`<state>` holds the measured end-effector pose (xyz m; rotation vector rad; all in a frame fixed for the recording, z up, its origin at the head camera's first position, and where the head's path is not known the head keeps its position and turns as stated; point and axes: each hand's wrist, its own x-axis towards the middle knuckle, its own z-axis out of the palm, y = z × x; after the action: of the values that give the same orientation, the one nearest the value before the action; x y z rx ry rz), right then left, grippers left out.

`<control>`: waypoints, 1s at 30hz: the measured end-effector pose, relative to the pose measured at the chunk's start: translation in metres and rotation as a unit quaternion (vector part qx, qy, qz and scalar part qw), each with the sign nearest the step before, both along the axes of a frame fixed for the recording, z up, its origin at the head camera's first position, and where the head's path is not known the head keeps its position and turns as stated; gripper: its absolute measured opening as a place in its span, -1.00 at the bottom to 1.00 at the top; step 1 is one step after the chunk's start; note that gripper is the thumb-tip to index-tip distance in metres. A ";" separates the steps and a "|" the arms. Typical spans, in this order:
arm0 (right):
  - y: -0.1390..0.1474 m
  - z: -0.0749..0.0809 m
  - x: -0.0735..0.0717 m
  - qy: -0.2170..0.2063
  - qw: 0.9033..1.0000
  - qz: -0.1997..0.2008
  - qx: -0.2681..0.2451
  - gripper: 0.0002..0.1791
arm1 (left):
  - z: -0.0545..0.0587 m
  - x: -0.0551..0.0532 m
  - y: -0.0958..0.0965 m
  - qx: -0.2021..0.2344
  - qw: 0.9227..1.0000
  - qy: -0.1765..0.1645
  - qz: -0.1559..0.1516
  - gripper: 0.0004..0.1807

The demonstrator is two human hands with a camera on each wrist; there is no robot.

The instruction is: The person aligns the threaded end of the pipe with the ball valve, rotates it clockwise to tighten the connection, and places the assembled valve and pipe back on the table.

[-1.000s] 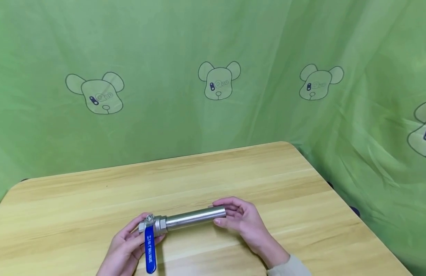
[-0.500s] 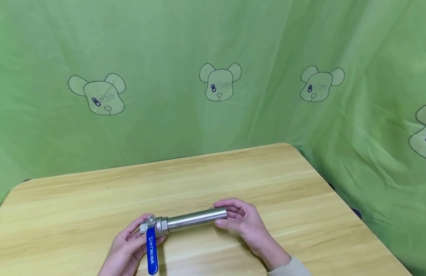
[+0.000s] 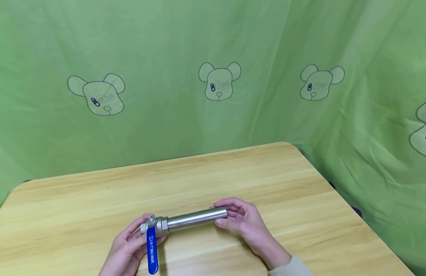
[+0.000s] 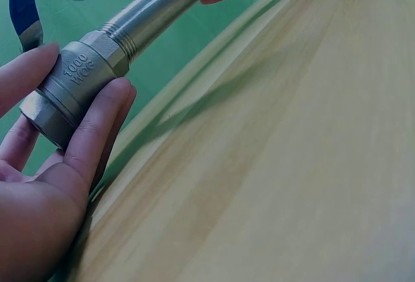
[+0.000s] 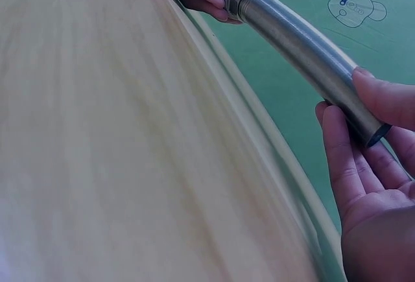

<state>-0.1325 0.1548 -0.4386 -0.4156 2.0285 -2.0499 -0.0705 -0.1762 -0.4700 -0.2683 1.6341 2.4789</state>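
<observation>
A steel ball valve with a blue lever handle is held by my left hand, thumb and fingers around its body. In the left wrist view the valve body bears raised lettering, "1000 WOG". Joined to its right side is a smooth metal pipe; threads show at the joint. My right hand grips the pipe's free end between thumb and fingers. The right wrist view shows that open pipe end with fingertips under it. Valve and pipe are held over the table, tilted slightly up to the right.
The wood-grain table has rounded corners and spreads beneath both hands. Behind it and along the right hangs a green curtain printed with cartoon bear heads. A pale sleeve covers the right forearm.
Hands, valve and pipe keep the same pose. The whole head view has shifted only slightly.
</observation>
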 end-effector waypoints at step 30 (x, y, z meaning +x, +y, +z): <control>0.001 -0.002 -0.002 0.021 0.999 0.011 -0.025 -0.42 | 0.000 -0.001 0.000 -0.002 1.000 0.011 -0.008 -0.54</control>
<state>-0.1341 0.1557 -0.4409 -0.4934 1.9896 -2.1000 -0.0717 -0.1766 -0.4696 -0.2275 1.6421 2.4764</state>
